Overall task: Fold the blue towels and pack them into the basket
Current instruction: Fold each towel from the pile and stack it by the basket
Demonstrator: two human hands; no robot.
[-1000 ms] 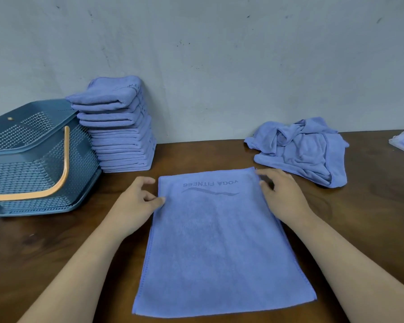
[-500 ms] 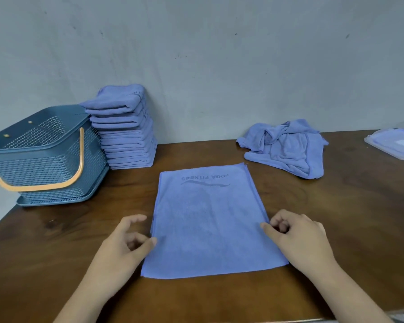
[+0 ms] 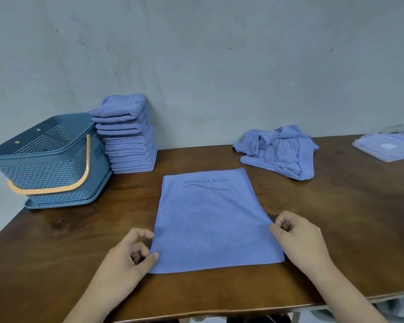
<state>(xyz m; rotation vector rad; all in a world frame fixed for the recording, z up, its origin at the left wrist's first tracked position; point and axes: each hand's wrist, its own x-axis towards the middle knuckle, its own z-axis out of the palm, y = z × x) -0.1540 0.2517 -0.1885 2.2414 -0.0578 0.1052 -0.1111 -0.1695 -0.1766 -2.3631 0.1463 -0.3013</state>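
Lying flat: rectangular blue microfibre towel [image 3: 208, 220] is spread on the dark brown wooden table [image 3: 348, 229], centre front; "YOGA FITNESS" print is seen upside down at its far end.
Left hand [image 3: 128, 259]: placed at the towel's left edge, near the near corner; thumb tip is laid against the hem, fingers are curled in; whether cloth is actually pinched cannot be told.
Right hand [image 3: 299, 236]: placed at the towel's right edge, slightly farther up than the left; thumb tip is set against the hem, fingers are curled; pinch likewise cannot be told.
Basket: teal perforated plastic basket [image 3: 56, 171] is set at the table's far left; its orange handle [image 3: 86, 159] is folded down over the near side.
Folded stack: tall pile of folded blue towels [image 3: 128, 145] is stood just beside the basket, against the grey wall [image 3: 219, 66].
Unfolded heap: crumpled blue towels [image 3: 280, 152] are left at far right, apart from the spread towel.
Far right edge: clear plastic package [image 3: 387, 148], partly cut off.
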